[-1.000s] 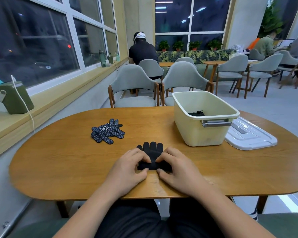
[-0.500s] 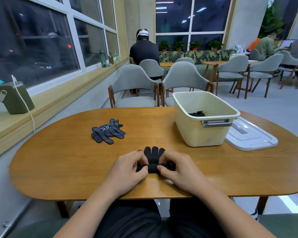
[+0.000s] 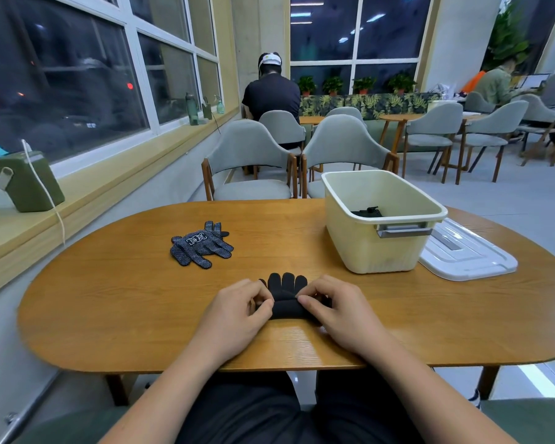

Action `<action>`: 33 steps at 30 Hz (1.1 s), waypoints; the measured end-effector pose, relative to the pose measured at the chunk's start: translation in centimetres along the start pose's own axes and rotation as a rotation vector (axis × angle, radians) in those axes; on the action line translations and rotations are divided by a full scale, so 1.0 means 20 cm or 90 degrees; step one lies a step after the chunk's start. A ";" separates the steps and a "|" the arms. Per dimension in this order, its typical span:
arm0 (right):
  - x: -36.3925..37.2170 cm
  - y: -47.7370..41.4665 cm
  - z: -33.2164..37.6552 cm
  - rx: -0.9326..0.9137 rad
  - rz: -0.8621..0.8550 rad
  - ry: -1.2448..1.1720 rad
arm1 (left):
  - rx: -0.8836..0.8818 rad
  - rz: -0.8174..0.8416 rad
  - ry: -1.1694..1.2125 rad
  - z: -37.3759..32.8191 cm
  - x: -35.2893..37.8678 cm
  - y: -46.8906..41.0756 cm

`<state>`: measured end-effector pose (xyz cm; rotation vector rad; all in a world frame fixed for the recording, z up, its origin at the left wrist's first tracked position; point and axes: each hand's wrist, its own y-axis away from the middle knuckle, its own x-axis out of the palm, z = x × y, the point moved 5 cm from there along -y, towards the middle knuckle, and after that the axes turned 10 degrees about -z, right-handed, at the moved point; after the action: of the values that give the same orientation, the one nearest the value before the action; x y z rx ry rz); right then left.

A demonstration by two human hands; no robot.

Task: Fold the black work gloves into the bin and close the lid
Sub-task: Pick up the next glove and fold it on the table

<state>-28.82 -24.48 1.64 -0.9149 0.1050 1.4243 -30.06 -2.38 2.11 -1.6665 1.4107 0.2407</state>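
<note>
A café-like room with grey chairs and dark windows lies behind an oval wooden counter, on which an open cream bin stands. Inside the bin a dark bundle rests on the floor, most likely a glove already folded and stowed. The white lid lies flat just beside the bin on its right, so closing is not yet done. Left of the bin, well apart from it, a dotted pair lies unfolded and untouched. In front of the bin and to its left, near the counter's edge, a plain black glove is half rolled, its fingertips showing beyond the fold. The left hand and right hand each have a grip on one end of that roll, fingers curled and pinching the cloth. By my reckoning the task is under halfway: this roll needs finishing and dropping in, then the dotted pair, then the lid.
</note>
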 end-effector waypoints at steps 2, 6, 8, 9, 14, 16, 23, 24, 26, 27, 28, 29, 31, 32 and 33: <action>-0.01 0.00 0.01 -0.010 0.002 -0.003 | -0.003 -0.002 0.002 0.00 0.00 0.00; 0.02 0.02 0.03 -0.113 -0.003 0.090 | -0.006 -0.008 0.007 0.01 0.00 0.00; 0.04 0.03 0.05 -0.167 -0.014 0.154 | -0.005 -0.005 0.003 0.01 0.00 0.00; 0.04 0.03 0.06 -0.188 -0.015 0.176 | -0.003 -0.002 -0.002 0.01 0.00 0.00; 0.06 0.05 0.08 -0.212 0.027 0.166 | 0.009 0.032 -0.020 0.02 0.02 0.00; 0.05 0.04 0.07 -0.188 0.042 0.129 | 0.009 0.039 -0.022 0.02 0.03 0.00; 0.03 0.03 0.06 -0.116 0.059 0.015 | 0.108 -0.003 -0.003 -0.04 -0.01 0.02; 0.03 0.02 0.05 -0.104 0.060 0.008 | 0.134 -0.005 0.003 -0.05 -0.01 0.03; 0.03 0.01 0.04 -0.077 0.064 -0.002 | 0.169 -0.002 0.008 -0.06 -0.01 0.04; 0.03 0.01 0.03 -0.069 0.065 -0.003 | 0.173 0.001 0.007 -0.07 -0.01 0.04; 0.03 0.01 0.03 -0.064 0.066 -0.004 | 0.172 0.005 0.005 -0.07 -0.01 0.04; 0.03 0.01 0.03 -0.060 0.065 -0.003 | 0.168 0.009 0.003 -0.07 -0.01 0.04; 0.03 0.00 0.03 -0.056 0.057 0.001 | 0.158 0.024 0.002 -0.07 -0.01 0.03; 0.03 0.00 0.03 -0.056 0.049 0.005 | 0.154 0.032 0.001 -0.06 0.00 0.03; 0.03 0.01 0.02 -0.053 0.040 0.010 | 0.151 0.039 -0.002 -0.05 0.01 0.03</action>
<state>-28.99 -23.76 1.52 -0.9988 0.0871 1.4890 -31.00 -3.17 2.31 -1.4308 1.4298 0.1051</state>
